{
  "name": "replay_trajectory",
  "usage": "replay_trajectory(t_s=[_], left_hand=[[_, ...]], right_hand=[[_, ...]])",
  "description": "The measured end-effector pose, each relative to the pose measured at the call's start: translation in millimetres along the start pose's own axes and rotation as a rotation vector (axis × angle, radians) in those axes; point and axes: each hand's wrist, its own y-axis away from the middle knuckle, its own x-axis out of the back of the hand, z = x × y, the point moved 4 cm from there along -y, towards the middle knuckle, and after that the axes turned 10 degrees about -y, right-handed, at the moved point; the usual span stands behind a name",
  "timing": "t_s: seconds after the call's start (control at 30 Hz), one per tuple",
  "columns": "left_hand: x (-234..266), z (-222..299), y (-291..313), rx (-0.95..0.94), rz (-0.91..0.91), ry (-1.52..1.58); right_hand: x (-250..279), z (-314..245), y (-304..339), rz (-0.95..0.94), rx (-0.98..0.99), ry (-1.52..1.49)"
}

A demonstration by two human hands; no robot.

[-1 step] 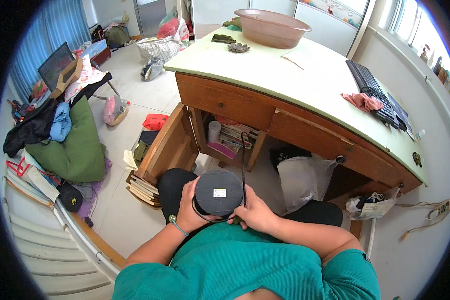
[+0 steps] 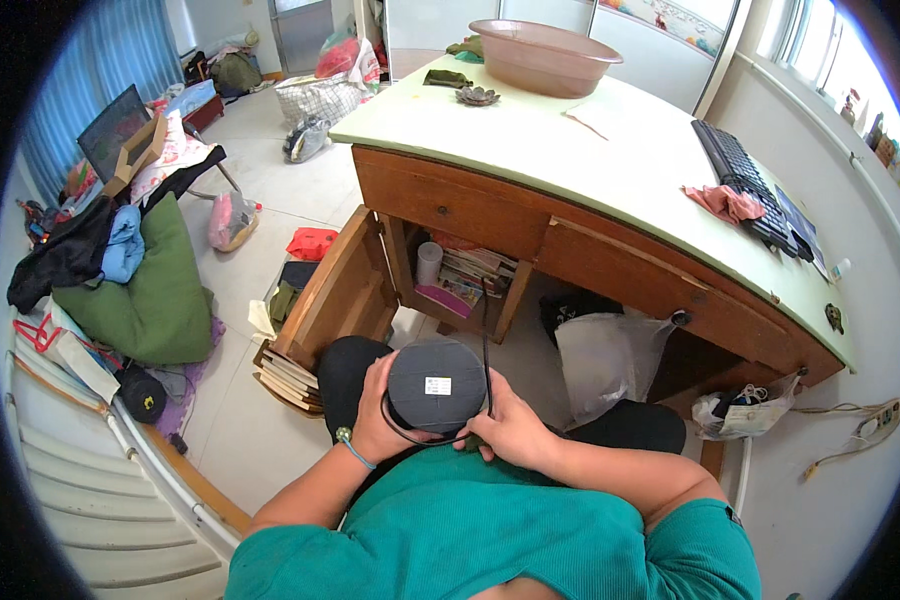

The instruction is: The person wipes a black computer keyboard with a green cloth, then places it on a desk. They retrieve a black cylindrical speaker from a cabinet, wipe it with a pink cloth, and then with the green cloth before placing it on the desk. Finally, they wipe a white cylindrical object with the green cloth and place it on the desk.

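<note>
In my lap I see a round, dark grey object (image 2: 432, 410) with a flat face toward me and a small white label at its middle. My left hand (image 2: 375, 418) is closed around its left side, with the fingers partly hidden beneath. A thin black cable (image 2: 487, 345) rises along the object's right side and curves round below it. At the lower right edge, my right hand (image 2: 510, 425) pinches this cable close against the object. Something small and greenish shows under the right fingers; I cannot make out what it is.
Ahead stands a wooden desk (image 2: 450, 185) bearing a pink basin (image 2: 545, 62) and a black keyboard (image 2: 745, 185). Its cabinet door (image 2: 335, 300) hangs open at my left knee. A plastic bag (image 2: 610, 365) is under the desk. A green cushion (image 2: 155, 300) lies at left.
The round object has shifted very slightly to the left in my hands. Both hands keep their hold.
</note>
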Motion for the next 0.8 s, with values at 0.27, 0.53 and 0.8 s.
replay_trajectory(t_s=[0.27, 0.53, 0.8], left_hand=[[47.1, 29.6, -21.0, -0.151, 0.065, 0.316], [40.4, 26.5, -38.0, -0.181, -0.369, 0.480], [10.6, -9.2, -51.1, 0.022, -0.552, 0.828]], right_hand=[[-7.7, -30.3, 45.2, -0.149, 0.167, -0.172], [57.0, -50.1, 28.4, 0.216, 0.331, -0.392], [114.2, -66.4, 49.6, 0.440, 0.371, -0.481]])
